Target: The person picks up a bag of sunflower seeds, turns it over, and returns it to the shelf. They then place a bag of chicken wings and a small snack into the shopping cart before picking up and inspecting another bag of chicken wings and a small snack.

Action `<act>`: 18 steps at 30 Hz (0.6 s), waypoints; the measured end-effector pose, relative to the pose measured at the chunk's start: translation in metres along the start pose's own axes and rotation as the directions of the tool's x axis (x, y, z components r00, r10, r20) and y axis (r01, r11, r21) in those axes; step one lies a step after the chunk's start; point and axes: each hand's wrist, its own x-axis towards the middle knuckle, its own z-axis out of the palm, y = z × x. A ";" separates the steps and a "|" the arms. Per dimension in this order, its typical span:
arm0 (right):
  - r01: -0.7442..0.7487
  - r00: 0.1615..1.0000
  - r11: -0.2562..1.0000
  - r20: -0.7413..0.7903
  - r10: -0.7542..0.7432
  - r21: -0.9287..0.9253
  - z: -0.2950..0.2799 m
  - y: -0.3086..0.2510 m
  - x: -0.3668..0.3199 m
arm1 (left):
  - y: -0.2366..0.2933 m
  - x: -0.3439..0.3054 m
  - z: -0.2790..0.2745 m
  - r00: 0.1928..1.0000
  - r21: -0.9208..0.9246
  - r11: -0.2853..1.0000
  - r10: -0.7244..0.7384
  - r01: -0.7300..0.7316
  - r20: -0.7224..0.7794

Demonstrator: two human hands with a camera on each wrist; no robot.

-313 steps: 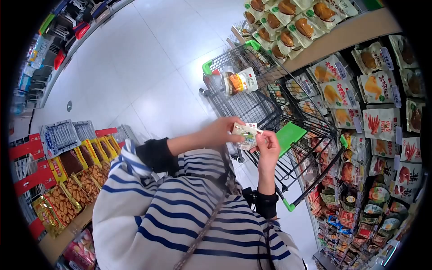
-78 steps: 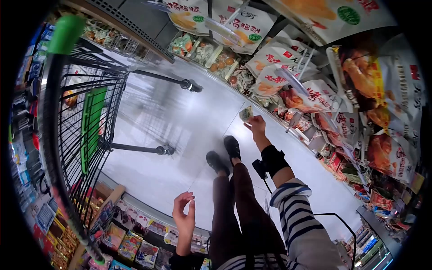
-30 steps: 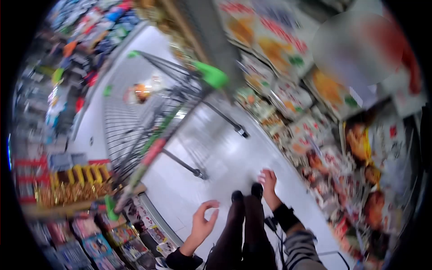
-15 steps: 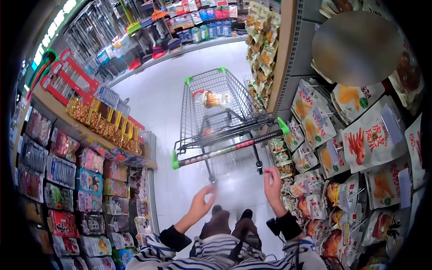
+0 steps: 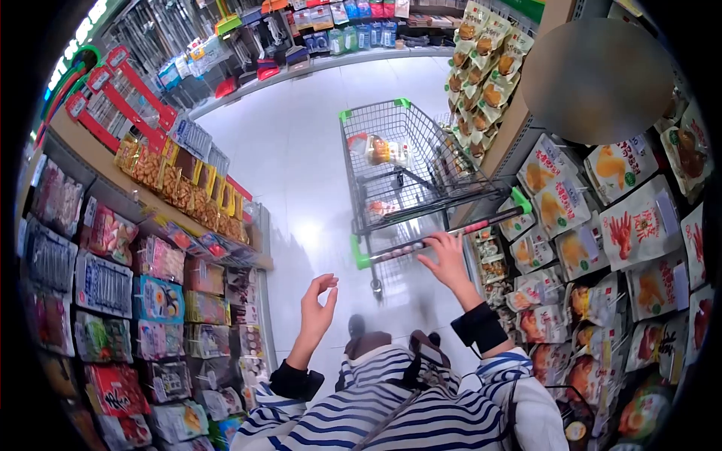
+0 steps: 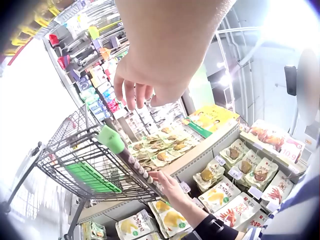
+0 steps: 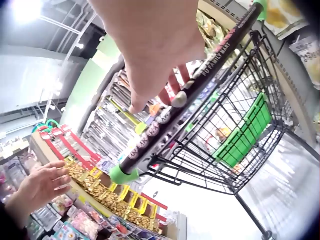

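A shopping cart [image 5: 410, 161] of dark wire with green corners stands ahead of me, its handle bar [image 5: 421, 244] toward me. My right hand [image 5: 451, 263] has reached that bar, fingers extended and fingertips right at it. In the right wrist view the fingers [image 7: 172, 90] overlap the printed bar, not wrapped round it. Holding nothing, my left hand [image 5: 317, 308] hangs in the air left of the cart, fingers loosely bent. A food pouch [image 5: 387, 150] lies in the cart's basket, with another package [image 5: 380, 207] showing lower, through the wires.
Packaged snacks hang on a rack [image 5: 143, 301] at the left, under a ledge of nut bags [image 5: 180, 188]. White food pouches [image 5: 639, 229] fill the right shelf. A stack of pouches [image 5: 485, 75] stands beyond the cart's right side. Brooms and dustpans line the back.
The small packet, held in both hands and later in the right, is gone from them. Half a second ago both hands were short of the cart; now the right has moved forward to its handle.
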 end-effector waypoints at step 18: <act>-0.180 0.982 0.953 0.005 0.187 -0.245 0.020 -0.020 0.000 | -0.082 0.062 -0.090 0.978 -0.060 0.994 -0.080 0.093 0.190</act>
